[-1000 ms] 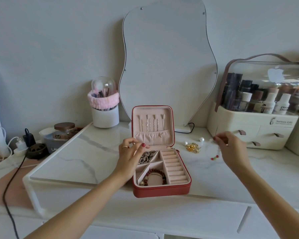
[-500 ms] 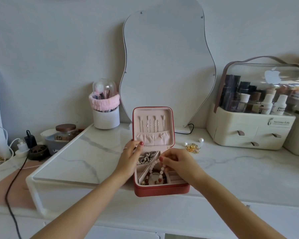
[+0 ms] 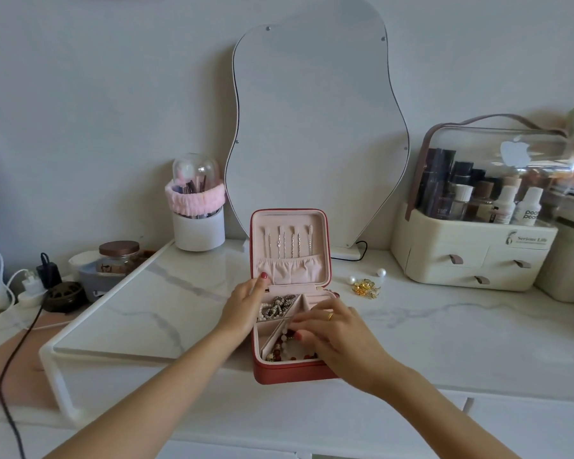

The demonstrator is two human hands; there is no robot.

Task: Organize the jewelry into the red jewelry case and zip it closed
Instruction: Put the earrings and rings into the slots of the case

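The red jewelry case [image 3: 290, 374] lies open at the counter's front, its pink-lined lid [image 3: 289, 226] upright with several silver pins in it. My left hand [image 3: 242, 308] holds the case's left edge, thumb against the lid's lower corner. My right hand [image 3: 333, 332] reaches over the case's right side and pinches one end of a white and red beaded bracelet [image 3: 287, 349] that lies in the front left compartment. Silver chain jewelry [image 3: 277, 306] fills the back left compartment. A gold brooch [image 3: 365, 288] and two pearls [image 3: 381, 272] lie on the counter right of the lid.
A wavy mirror [image 3: 315, 127] leans on the wall behind the case. A cream cosmetics organizer [image 3: 471, 256] stands at the right, a brush holder with a pink band [image 3: 198, 223] at the back left. A jar [image 3: 118, 256], plugs and a black cable [image 3: 14, 359] sit at the left.
My right hand came from the counter at the right with the beaded bracelet and lowered it into the front left compartment. My left hand settled on the case's left edge.
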